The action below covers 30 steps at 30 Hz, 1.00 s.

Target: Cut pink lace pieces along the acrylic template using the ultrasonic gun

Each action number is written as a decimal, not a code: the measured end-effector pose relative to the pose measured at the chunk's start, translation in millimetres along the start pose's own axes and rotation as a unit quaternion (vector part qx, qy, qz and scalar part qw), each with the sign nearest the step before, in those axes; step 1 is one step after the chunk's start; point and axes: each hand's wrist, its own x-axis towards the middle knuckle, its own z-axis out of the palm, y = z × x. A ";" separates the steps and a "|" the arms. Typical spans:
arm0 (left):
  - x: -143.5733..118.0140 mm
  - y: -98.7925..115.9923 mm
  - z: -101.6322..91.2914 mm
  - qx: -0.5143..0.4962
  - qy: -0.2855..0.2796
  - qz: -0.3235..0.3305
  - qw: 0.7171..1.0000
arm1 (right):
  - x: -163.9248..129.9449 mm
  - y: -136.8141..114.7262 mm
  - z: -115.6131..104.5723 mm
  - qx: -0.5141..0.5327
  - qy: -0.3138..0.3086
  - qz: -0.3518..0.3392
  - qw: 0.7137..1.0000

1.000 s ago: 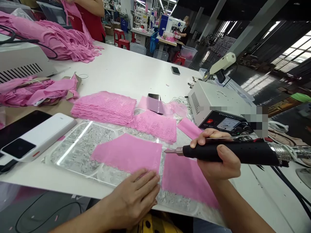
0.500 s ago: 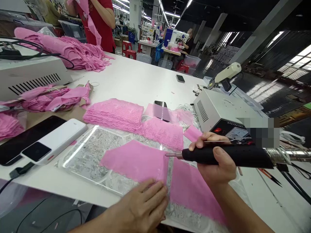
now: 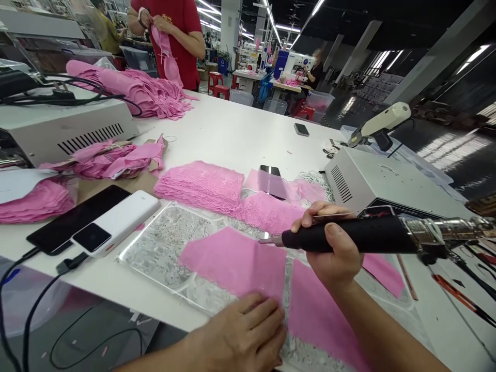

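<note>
My right hand [image 3: 337,248] grips a black-handled power tool [image 3: 372,235] with a pointed metal tip. A thin, flat metallic strip [image 3: 333,214] also shows by its fingers, above the handle. The tip hovers over or touches the upper part of a pink fabric piece [image 3: 232,261]; which one I cannot tell. On that piece's lower right edge lies my left hand [image 3: 251,330], its fingers stretched out together. A second pink piece [image 3: 318,315] lies to the right, partly under my right forearm. Beneath both is a grey-patterned clear board [image 3: 163,248].
Behind are a stack of pink lace pieces [image 3: 201,186] and a phone [image 3: 269,178]. A white power bank [image 3: 120,219] and a black phone [image 3: 77,219] lie left. Metal boxes stand left and right [image 3: 380,181]. Orange-handled tweezers [image 3: 457,292] lie right. Across the table stands a person in red [image 3: 189,46].
The view has swung left, so the table's things sit farther right. Relative to the fabric, the tool's tip has moved left, in from the right edge. My left hand stays on the fabric.
</note>
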 end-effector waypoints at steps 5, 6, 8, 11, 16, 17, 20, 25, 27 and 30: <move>-0.5 -1.5 -2.4 0.012 -0.002 0.003 1.000 | 1.9 10.7 13.0 0.012 -0.018 0.009 1.000; -0.9 -1.6 -2.7 0.013 0.001 0.003 1.000 | 2.0 12.1 14.1 0.012 -0.021 0.010 1.000; -0.9 -1.6 -3.3 0.013 0.004 -0.001 1.000 | 2.1 14.0 14.5 0.009 -0.024 0.011 1.000; 0.6 -1.3 -3.9 0.012 -0.001 -0.009 1.000 | 2.8 14.7 12.5 0.003 -0.020 0.014 1.000; 2.1 -1.8 -2.4 0.011 -0.012 -0.008 1.000 | 5.0 14.4 11.3 0.013 -0.016 0.013 1.000; 1.8 -1.9 -2.0 0.012 -0.009 -0.008 1.000 | 5.3 14.7 11.8 0.016 -0.017 0.010 1.000; 0.5 -1.7 -1.1 0.016 0.004 -0.004 1.000 | 5.4 16.6 14.0 0.018 -0.026 0.002 0.999; -2.1 -1.0 1.2 0.018 0.016 -0.003 1.000 | 5.1 20.0 16.8 0.013 -0.026 0.008 1.000; -2.8 -1.1 2.6 0.019 0.017 -0.001 1.000 | 5.5 20.6 17.6 0.015 -0.023 0.010 1.000; -3.8 -1.2 4.3 0.020 0.007 0.001 1.000 | 6.3 20.6 18.2 0.012 -0.021 0.008 1.000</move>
